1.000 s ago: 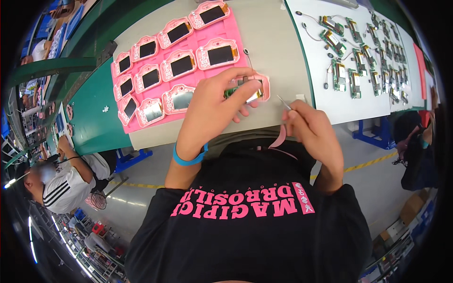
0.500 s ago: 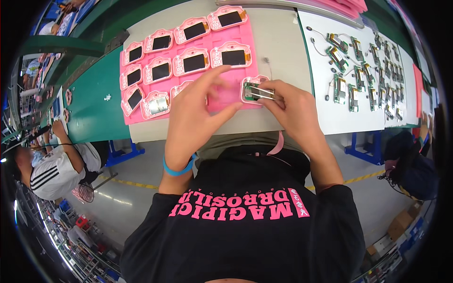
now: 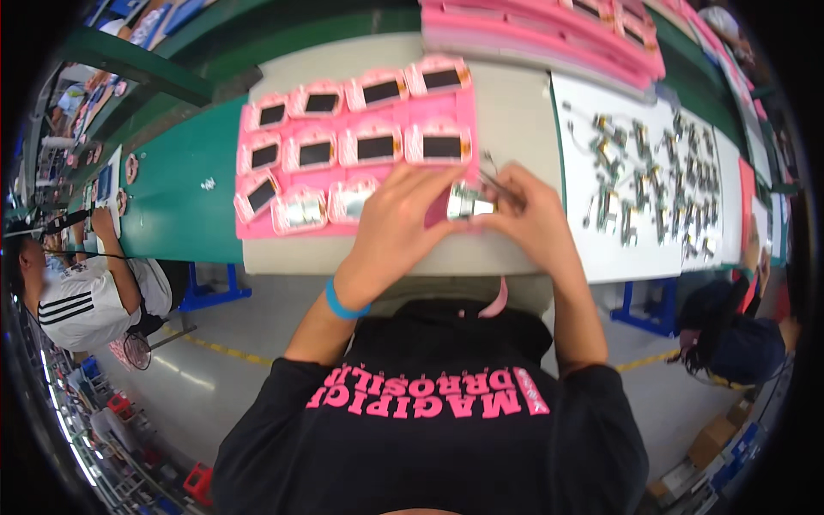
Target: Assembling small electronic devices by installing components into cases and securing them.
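Observation:
Near the front edge of the table, my left hand (image 3: pixel 399 215) curls its thumb and fingers around the left side of a small pink casing, mostly covered by my hands. A circuit board with a silvery face (image 3: pixel 466 202) shows between my hands. My right hand (image 3: pixel 534 210) closes on metal tweezers (image 3: pixel 499 187), with its thumb close to the board's right edge. Left of my hands, a pink tray (image 3: pixel 322 230) bears rows of pink casings, most showing a dark screen (image 3: pixel 374 148). Two in the near row show silvery faces instead, one a casing (image 3: pixel 300 211) at the left.
On a white sheet (image 3: pixel 584 249) at the right lie several circuit boards (image 3: pixel 639 184) with wires. Pink trays (image 3: pixel 541 39) are stacked at the back. A green mat (image 3: pixel 184 197) covers the table at the left, where a person in a white shirt (image 3: pixel 103 300) sits.
My left hand has moved in from hovering apart to grip the casing's side. The right hand keeps the tweezers, now tilted differently. The whole view has shifted, showing more trays at the back.

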Motion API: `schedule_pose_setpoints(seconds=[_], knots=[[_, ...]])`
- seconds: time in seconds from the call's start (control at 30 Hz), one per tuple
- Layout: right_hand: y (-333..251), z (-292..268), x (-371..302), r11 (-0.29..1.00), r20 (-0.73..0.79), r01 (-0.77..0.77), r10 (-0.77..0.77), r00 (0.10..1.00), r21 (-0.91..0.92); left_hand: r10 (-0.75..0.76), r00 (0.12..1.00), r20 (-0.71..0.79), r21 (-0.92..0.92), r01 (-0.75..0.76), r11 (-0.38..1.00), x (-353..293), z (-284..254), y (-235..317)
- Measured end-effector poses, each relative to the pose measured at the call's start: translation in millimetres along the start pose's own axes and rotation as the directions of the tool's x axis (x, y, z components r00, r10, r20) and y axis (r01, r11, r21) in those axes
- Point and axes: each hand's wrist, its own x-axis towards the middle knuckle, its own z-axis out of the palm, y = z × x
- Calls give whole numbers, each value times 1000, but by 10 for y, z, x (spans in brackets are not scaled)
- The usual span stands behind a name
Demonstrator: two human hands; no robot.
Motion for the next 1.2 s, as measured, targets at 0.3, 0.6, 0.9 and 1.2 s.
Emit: schedule_pose_setpoints(seconds=[0.3, 0.6, 0.9, 1.2], knots=[[107, 5, -275, 999, -193, 23, -28, 981, -28, -366, 922, -128, -27, 366, 930, 693, -1346, -822], [174, 77, -276, 999, -194, 27, -32, 980, -26, 241, 922, -303, 498, -62, 865, 1339, -1512, -1790], [179, 71, -62, 991, -200, 5, -32, 979, -136, 483, 865, -134, -795, -385, 468, -38, -1131, 936], [316, 111, -293, 981, -231, 90, -130, 964, -174, 373, 896, -240, -865, -372, 337, -408, -635, 1116]])
